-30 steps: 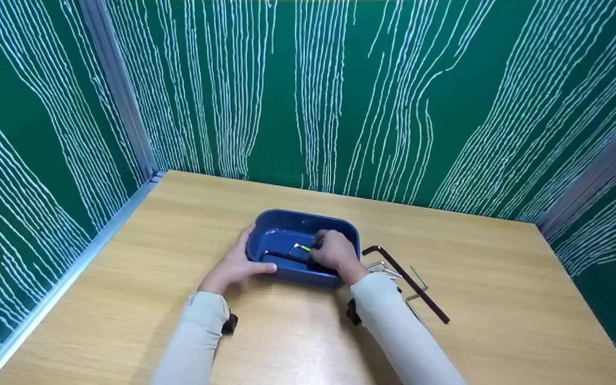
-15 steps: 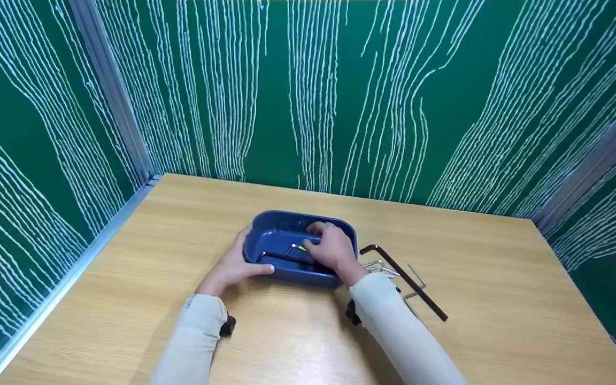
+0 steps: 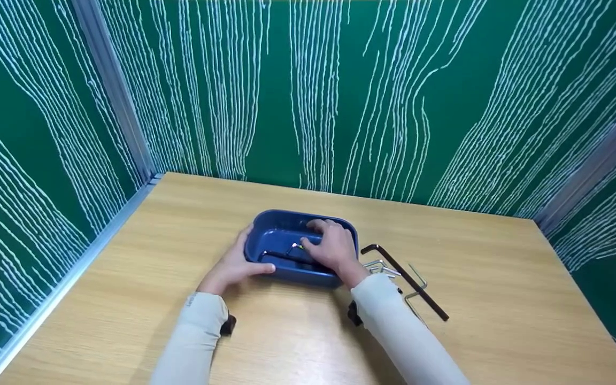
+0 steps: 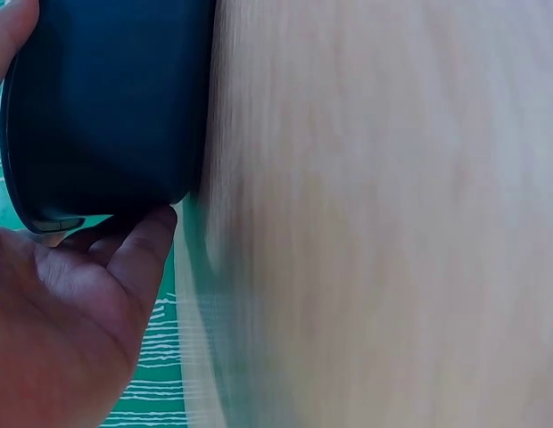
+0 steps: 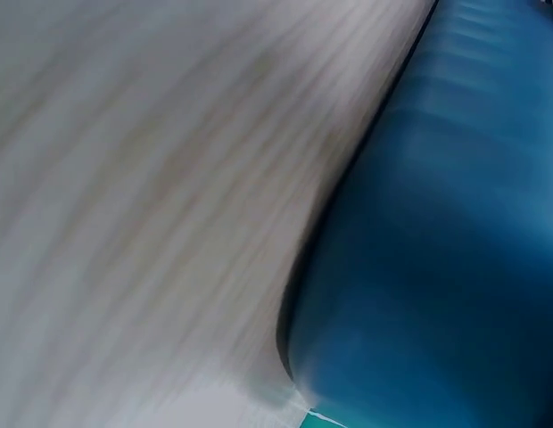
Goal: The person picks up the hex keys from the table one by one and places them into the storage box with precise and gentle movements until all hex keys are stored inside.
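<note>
A blue plastic tub [image 3: 294, 275] stands on the wooden table. My left hand [image 3: 234, 266] grips its left end, the thumb along the front wall. In the left wrist view, fingers of the left hand [image 4: 80, 303] curl against the tub's end wall [image 4: 107, 116]. My right hand [image 3: 333, 247] reaches into the tub's right half with fingers spread apart. Beside its thumb lies a small hex key [image 3: 293, 247] with a yellow-green part. A big dark hex key [image 3: 273, 254] lies along the tub floor, its right part hidden by the hand. The right wrist view shows only the tub's outer wall [image 5: 419, 250].
Right of the tub, a long dark hex key [image 3: 409, 280] lies on the table [image 3: 500, 299]. Several silver hex keys [image 3: 382, 266] are bunched by the tub, partly under the right sleeve [image 3: 399, 326]. Green panels [image 3: 276, 123] with white wavy lines enclose the table.
My right hand has let go of the small hex key, its fingers spreading and shifting slightly toward the tub's far side. The left hand keeps its hold on the tub.
</note>
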The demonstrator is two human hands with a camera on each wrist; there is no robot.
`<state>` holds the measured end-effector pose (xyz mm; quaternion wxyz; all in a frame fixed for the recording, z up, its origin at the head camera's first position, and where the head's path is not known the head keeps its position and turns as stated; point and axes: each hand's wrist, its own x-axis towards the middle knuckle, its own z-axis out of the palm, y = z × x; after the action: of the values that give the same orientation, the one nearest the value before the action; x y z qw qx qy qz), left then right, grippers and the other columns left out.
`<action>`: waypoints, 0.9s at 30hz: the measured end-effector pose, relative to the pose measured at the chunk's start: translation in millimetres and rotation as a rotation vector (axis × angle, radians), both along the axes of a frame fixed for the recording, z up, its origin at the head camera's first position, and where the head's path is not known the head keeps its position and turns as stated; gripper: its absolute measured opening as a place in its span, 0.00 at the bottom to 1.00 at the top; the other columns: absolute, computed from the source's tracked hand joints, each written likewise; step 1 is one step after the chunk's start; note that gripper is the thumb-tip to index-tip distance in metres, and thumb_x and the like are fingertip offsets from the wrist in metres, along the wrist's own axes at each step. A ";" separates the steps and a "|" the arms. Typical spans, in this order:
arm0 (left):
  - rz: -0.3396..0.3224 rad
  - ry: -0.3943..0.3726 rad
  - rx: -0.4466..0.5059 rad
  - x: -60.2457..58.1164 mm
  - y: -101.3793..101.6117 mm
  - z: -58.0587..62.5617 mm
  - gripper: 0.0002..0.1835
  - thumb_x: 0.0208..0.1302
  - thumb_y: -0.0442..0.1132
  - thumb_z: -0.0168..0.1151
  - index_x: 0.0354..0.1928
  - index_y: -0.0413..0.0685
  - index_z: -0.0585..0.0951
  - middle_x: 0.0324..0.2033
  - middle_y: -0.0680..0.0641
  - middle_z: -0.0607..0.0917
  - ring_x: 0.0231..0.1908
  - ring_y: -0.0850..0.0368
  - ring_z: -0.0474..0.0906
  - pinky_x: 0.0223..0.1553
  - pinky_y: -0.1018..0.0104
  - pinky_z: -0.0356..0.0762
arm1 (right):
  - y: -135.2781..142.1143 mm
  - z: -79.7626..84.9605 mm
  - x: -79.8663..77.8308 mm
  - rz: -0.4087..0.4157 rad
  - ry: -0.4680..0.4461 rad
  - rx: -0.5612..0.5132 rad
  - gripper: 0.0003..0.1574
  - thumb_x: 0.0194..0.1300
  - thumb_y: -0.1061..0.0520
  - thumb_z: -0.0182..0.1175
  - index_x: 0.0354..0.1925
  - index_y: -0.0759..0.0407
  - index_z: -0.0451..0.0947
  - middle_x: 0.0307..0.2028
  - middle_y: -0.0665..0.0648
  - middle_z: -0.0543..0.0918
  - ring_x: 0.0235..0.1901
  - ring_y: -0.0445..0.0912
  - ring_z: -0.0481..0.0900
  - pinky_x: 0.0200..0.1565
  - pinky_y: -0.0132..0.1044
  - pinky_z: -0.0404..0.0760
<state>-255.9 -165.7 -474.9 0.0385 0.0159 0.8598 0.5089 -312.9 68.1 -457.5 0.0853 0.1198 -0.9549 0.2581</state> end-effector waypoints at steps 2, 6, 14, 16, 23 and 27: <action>-0.004 -0.007 0.001 0.8 0.3 1.0 0.59 0.29 0.59 0.72 0.65 0.73 0.45 0.64 0.54 0.55 0.61 0.51 0.55 0.60 0.45 0.53 | 1.5 0.6 0.3 -0.008 0.009 -0.030 0.29 0.49 0.32 0.55 0.48 0.41 0.72 0.47 0.47 0.77 0.49 0.45 0.71 0.55 0.48 0.66; 0.000 -0.026 -0.005 2.2 0.2 3.2 0.61 0.26 0.63 0.71 0.65 0.73 0.45 0.64 0.55 0.55 0.61 0.51 0.54 0.60 0.45 0.53 | 5.5 2.1 -0.4 -0.021 0.022 -0.107 0.26 0.51 0.36 0.56 0.48 0.41 0.72 0.46 0.46 0.77 0.48 0.43 0.72 0.53 0.44 0.69; -0.012 -0.015 0.031 1.4 0.9 3.7 0.59 0.31 0.56 0.72 0.65 0.71 0.45 0.63 0.53 0.56 0.61 0.50 0.55 0.60 0.46 0.53 | 28.1 13.2 -5.7 -0.001 0.076 -0.184 0.25 0.51 0.38 0.57 0.47 0.43 0.74 0.43 0.50 0.77 0.45 0.44 0.72 0.49 0.43 0.71; -0.012 -0.015 0.032 1.0 0.5 3.0 0.58 0.31 0.57 0.72 0.65 0.72 0.45 0.63 0.53 0.57 0.61 0.50 0.55 0.60 0.45 0.53 | 35.4 17.3 -6.7 0.003 0.099 -0.197 0.23 0.52 0.40 0.57 0.47 0.45 0.74 0.43 0.50 0.77 0.44 0.45 0.73 0.47 0.43 0.72; -0.005 -0.018 0.017 3.3 0.6 6.6 0.58 0.31 0.57 0.72 0.64 0.73 0.45 0.64 0.54 0.56 0.61 0.50 0.55 0.60 0.45 0.53 | 60.8 28.7 -8.1 -0.026 0.112 -0.189 0.23 0.52 0.40 0.57 0.46 0.44 0.74 0.44 0.51 0.76 0.44 0.47 0.72 0.43 0.44 0.74; -0.012 -0.012 0.019 3.3 1.8 5.6 0.59 0.31 0.56 0.72 0.65 0.72 0.44 0.64 0.54 0.56 0.61 0.51 0.55 0.60 0.46 0.52 | 75.7 31.5 -7.8 -0.061 0.103 -0.194 0.24 0.50 0.40 0.58 0.47 0.43 0.73 0.45 0.51 0.75 0.45 0.48 0.71 0.44 0.45 0.73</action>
<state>-252.7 -163.9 -469.3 0.0464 0.0182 0.8545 0.5171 -320.8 143.8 -426.0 0.1531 0.0951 -0.9229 0.3403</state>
